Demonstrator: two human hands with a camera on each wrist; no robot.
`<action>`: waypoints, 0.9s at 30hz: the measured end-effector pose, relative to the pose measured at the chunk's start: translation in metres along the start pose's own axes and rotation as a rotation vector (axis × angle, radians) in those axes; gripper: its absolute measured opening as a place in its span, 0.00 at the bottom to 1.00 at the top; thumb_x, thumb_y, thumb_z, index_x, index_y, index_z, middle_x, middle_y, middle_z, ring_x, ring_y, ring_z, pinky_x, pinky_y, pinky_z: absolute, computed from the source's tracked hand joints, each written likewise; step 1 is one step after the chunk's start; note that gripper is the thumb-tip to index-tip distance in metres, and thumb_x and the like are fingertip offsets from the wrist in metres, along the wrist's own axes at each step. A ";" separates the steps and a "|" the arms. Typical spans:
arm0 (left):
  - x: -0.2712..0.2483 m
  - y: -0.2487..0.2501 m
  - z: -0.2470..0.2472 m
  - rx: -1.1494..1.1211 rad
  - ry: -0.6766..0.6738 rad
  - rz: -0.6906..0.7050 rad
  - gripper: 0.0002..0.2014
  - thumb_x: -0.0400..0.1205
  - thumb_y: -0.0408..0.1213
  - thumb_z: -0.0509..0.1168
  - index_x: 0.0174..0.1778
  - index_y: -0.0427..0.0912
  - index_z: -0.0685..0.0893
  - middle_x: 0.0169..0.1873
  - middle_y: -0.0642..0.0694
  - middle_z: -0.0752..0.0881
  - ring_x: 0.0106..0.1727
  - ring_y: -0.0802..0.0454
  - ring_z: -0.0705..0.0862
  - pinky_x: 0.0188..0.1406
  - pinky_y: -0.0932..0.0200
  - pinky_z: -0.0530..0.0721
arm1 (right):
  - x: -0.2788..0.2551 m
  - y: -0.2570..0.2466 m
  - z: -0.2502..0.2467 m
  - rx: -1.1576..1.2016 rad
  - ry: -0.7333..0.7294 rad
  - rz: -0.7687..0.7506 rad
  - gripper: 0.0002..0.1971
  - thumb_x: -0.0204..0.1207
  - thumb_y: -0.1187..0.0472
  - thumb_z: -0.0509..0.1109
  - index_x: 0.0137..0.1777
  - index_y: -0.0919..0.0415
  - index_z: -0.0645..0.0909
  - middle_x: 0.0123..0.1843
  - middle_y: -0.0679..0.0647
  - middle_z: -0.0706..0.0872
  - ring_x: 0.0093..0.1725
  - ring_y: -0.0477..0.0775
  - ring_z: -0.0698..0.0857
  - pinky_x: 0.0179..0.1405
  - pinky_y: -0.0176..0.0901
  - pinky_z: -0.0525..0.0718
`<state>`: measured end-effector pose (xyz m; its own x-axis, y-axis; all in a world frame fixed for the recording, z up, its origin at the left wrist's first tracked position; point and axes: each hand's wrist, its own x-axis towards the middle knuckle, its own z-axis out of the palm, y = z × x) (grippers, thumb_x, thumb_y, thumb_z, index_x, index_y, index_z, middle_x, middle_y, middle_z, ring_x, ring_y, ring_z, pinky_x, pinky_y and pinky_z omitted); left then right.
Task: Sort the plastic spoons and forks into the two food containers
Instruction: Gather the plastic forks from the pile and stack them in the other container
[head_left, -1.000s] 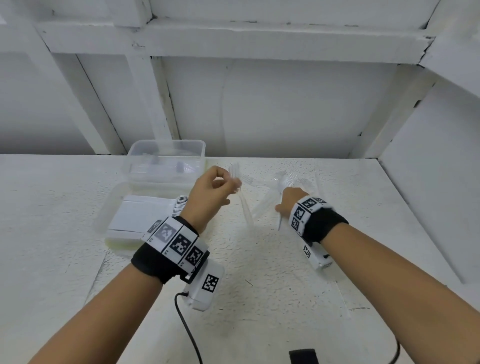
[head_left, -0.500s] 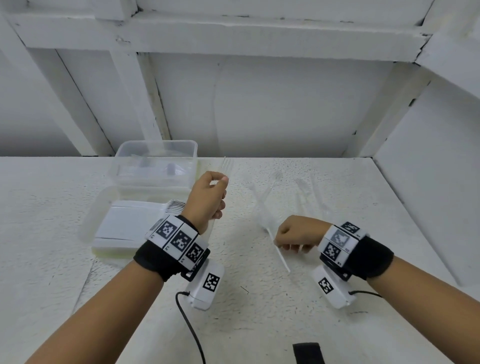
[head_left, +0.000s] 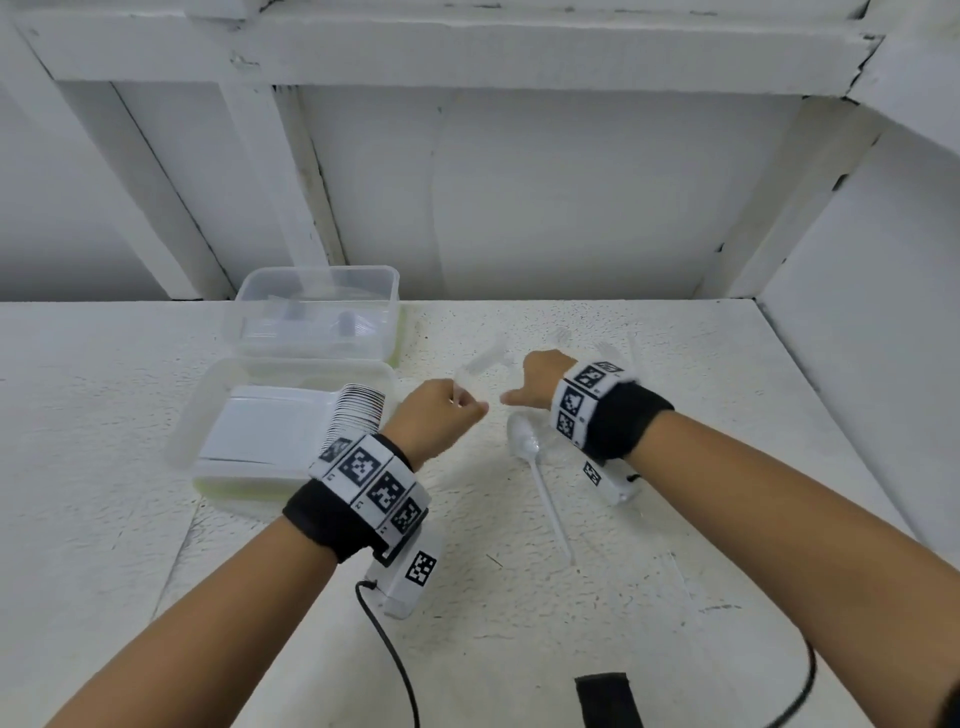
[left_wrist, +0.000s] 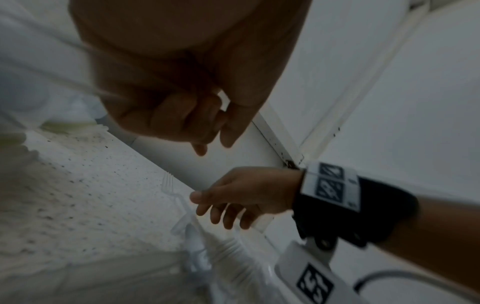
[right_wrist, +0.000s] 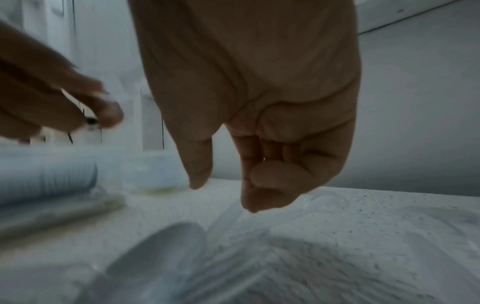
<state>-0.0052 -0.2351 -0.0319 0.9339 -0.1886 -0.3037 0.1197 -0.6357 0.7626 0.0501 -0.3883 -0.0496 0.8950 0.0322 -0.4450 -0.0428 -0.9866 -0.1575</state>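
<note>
The left hand (head_left: 434, 421) hangs above the white worktop (head_left: 104, 415), just right of the near food container (head_left: 208, 410), with its fingers (left_wrist: 166, 115) curled into a loose fist around a clear plastic utensil (head_left: 480, 361) whose free end points up and away to the right; blur keeps me from telling whether it is a fork or a spoon. The right hand (head_left: 540, 382) is just beside it to the right, the two close but apart, its fingers (right_wrist: 270, 181) loosely bent and its thumb (head_left: 514, 399) pointing left toward the left hand; it holds nothing that the views show. Directly below the right wrist a clear spoon (head_left: 535, 467) lies on the worktop, bowl at the far end and handle running toward the near side. Further off, to the right of the right hand, a few clear forks (head_left: 605, 351) lie scattered on the worktop. At the left, two clear food containers sit one behind the other: the near one holds a dense row of stacked white utensils (head_left: 358, 421) along its right side, and the far food container (head_left: 249, 306), against the white wall, has some clear pieces in it that are too faint to name. A black cable (head_left: 389, 654) trails from the left wrist device toward the near edge.
</note>
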 end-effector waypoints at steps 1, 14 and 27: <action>0.000 -0.002 0.004 0.088 -0.016 0.015 0.07 0.82 0.40 0.63 0.43 0.41 0.80 0.32 0.48 0.79 0.30 0.56 0.74 0.26 0.66 0.70 | 0.003 -0.001 0.003 -0.041 -0.016 -0.009 0.16 0.78 0.48 0.68 0.42 0.62 0.73 0.37 0.54 0.79 0.38 0.53 0.80 0.37 0.40 0.76; 0.027 -0.011 0.035 0.522 -0.210 0.009 0.07 0.80 0.37 0.62 0.36 0.45 0.74 0.40 0.47 0.77 0.42 0.50 0.75 0.36 0.63 0.71 | -0.048 0.065 -0.030 0.854 0.059 0.161 0.06 0.82 0.67 0.59 0.48 0.69 0.76 0.38 0.61 0.83 0.35 0.55 0.83 0.39 0.44 0.86; 0.024 -0.011 0.047 0.455 -0.304 0.033 0.17 0.79 0.40 0.68 0.26 0.46 0.70 0.27 0.51 0.71 0.28 0.58 0.69 0.27 0.67 0.65 | -0.095 0.103 0.012 1.036 0.165 0.205 0.07 0.84 0.55 0.59 0.53 0.54 0.77 0.29 0.53 0.72 0.23 0.47 0.66 0.16 0.32 0.65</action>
<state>0.0005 -0.2680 -0.0742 0.7873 -0.3785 -0.4868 -0.1286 -0.8729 0.4706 -0.0442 -0.4907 -0.0340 0.8738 -0.2174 -0.4350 -0.4858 -0.3517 -0.8002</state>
